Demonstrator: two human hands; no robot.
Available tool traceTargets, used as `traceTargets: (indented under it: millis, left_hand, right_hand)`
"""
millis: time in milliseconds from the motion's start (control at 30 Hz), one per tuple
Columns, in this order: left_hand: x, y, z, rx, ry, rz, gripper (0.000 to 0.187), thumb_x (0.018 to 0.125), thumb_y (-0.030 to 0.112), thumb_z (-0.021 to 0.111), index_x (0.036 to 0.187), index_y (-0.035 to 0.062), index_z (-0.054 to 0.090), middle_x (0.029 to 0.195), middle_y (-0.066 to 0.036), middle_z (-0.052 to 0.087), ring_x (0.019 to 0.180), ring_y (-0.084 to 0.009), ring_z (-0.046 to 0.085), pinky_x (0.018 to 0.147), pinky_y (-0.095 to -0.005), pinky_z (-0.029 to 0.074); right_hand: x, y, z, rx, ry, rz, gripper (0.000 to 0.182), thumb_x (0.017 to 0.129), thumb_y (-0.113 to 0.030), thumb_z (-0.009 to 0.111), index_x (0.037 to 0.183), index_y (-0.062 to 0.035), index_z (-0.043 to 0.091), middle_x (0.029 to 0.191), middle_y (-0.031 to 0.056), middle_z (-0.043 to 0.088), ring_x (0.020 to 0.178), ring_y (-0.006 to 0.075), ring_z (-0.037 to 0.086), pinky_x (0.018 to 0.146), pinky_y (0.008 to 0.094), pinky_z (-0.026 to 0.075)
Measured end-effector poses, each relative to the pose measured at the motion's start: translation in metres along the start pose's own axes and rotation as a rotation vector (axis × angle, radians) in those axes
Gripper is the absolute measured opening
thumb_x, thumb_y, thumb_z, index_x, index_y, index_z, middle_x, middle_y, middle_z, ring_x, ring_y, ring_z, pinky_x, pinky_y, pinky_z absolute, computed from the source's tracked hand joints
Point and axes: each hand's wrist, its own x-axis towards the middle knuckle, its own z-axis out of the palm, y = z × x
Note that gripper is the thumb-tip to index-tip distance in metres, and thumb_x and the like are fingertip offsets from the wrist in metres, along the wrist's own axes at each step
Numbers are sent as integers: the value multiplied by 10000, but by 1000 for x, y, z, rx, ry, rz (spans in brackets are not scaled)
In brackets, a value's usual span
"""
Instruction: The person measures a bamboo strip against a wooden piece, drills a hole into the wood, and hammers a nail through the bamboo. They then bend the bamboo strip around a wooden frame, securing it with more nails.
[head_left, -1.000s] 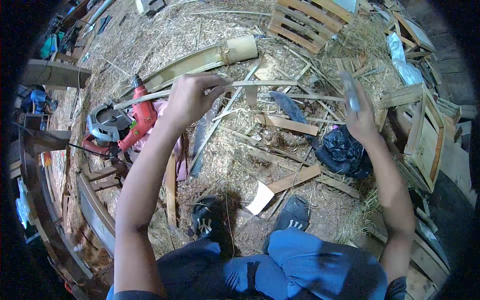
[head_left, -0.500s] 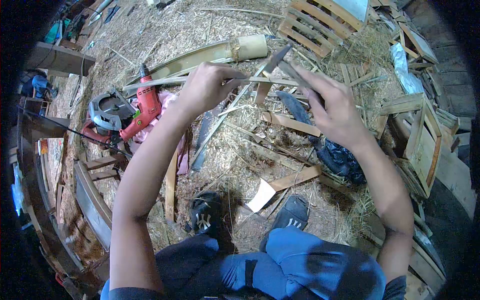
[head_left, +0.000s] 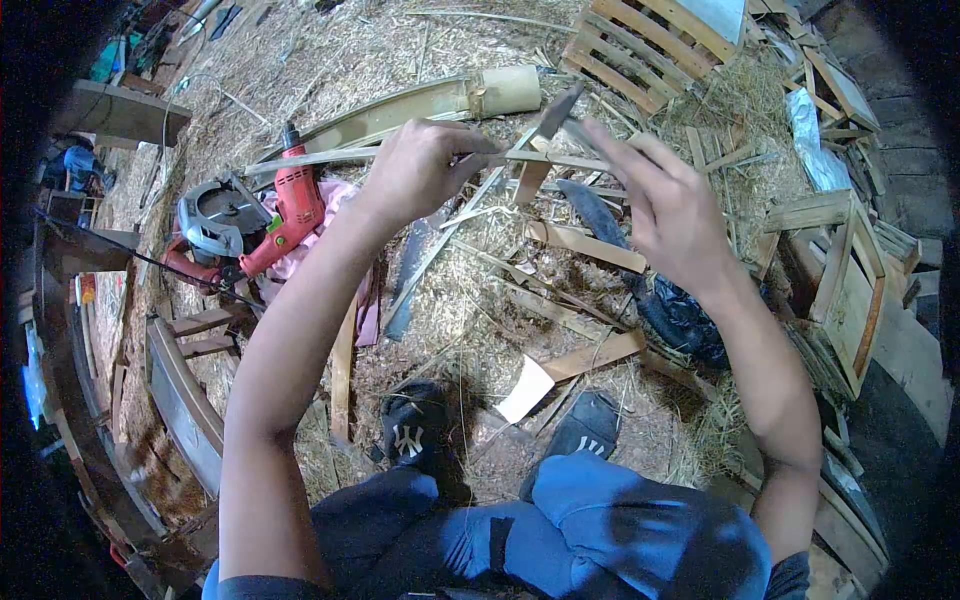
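Barely anything has shifted in the last half second, though a second back the right hand (head_left: 672, 215) was way out to the side holding something up, and now it's in close by the strip. Going left to right: a circular saw (head_left: 215, 225) sits in the straw at the far left with a red power drill (head_left: 292, 215) lying just beside it on some pink cloth. Next over, the left hand (head_left: 418, 168) is pinched shut on a thin bamboo strip (head_left: 545, 160), which it holds roughly level out in front, above the littered floor. That strip runs rightward to the right hand, whose fingers are spread and mostly open, fingertips touching the strip's far end. Can't tell if it really grips anything. A bamboo culm section (head_left: 420, 105) lies on the floor beyond the hands. Below the right hand there's a dark curved blade (head_left: 592, 215) on the straw, then a black plastic bag (head_left: 685, 315), and wooden frames (head_left: 850, 270) at the far right.
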Motion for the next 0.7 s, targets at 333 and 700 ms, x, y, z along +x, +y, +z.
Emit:
traceTargets:
  millis: [333, 700]
  left_hand:
    - [-1, -3, 2, 8, -22, -24, 196, 871, 110, 701, 1057, 77, 753, 921, -157, 734, 789, -309, 722, 711, -384, 566]
    - [-4, -12, 6, 9, -30, -4, 182, 868, 136, 706, 1036, 89, 758, 933, -145, 735, 812, -324, 718, 711, -381, 566]
  right_hand:
    - [0, 8, 3, 37, 86, -11, 633, 839, 19, 579, 1424, -215, 524, 995, 150, 624, 767, 364, 650, 662, 465, 549]
    - [4, 11, -1, 95, 166, -61, 614, 868, -41, 590, 1446, -229, 500, 964, 151, 613, 748, 358, 647, 675, 452, 561]
